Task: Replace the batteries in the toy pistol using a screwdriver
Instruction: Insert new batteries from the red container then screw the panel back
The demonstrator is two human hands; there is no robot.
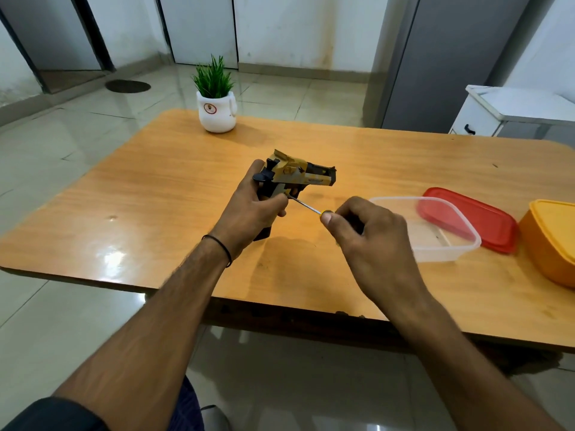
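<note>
A: Head view, the only one. Whereabouts of the toy pistol [298,174]?

B: Held up over the middle of the desk [155,197], barrel pointing right, handle wrapped by the left grip [249,209].

A: And the right grip [367,231]?

B: Pinching the screwdriver [306,206] at its handle. Thin shaft slanting up-left, tip at the pistol's handle just beside the left thumb. Probably seated in a cover screw, but too small to tell.

A: Handling?

B: Hollow plastic by the look: light, stiff, a bit slick. Best clamped round the handle, clear of the screw. Easy to slip off a tiny screw head, so firm, straight pressure along the shaft.

A: Anything else on the desk?

B: Clear tub [448,250] just right of the right grip. Red lid [476,219] at its far end, touching or behind, hard to say. Orange box [550,241] at the right edge. Potted plant [216,101] on the far side.
</note>
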